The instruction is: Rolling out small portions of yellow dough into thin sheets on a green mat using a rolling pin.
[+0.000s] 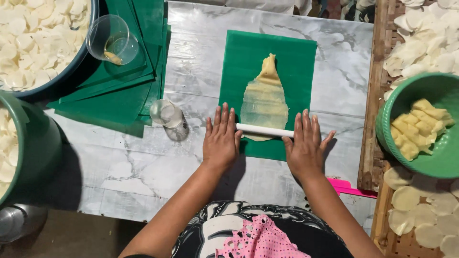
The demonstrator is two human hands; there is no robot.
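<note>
- The marbled surface point(330, 81) carries everything, and the green mat point(296, 62) at its middle serves as the landmark here.
- Far to the left of the mat, a large bowl point(71, 64) holds pale round slices, and a green tub point(33, 138) below it holds more.
- To the right of the mat, a green bowl point(406, 102) holds yellow dough pieces point(420, 126), resting on a woven tray point(370, 119) spread with flat discs.
- Left of the mat lies a stack of green sheets point(110, 95), with a clear cup point(112, 40) resting on it.
- On the mat lies a thin sheet of rolled dough point(264, 98), long and tapering at its far end.
- A small glass point(167, 114) stands just left of the mat.
- A white rolling pin point(264, 130) lies across the mat's near part, on the dough's near edge.
- The left hand point(221, 141) presses flat on the pin's left end, fingers straight and close together.
- The right hand point(304, 145) presses flat on the right end, fingers slightly spread.
</note>
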